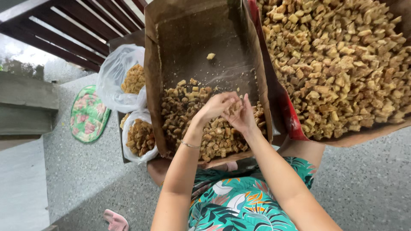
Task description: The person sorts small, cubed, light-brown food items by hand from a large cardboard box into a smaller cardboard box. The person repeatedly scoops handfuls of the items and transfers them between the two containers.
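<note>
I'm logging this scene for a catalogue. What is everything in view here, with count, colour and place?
cardboard box: one, brown, centre, part filled with fried pieces
fried pieces: many, golden brown, near end of that box
larger box: one, brown, right, heaped with the same pieces
plastic bags: two, clear, left of the box, pieces inside
mat: one, green and pink, floor at left
slipper: one, pink, bottom
bracelet: one, thin, left wrist
left hand: over the pieces
right hand: touching the left
</note>
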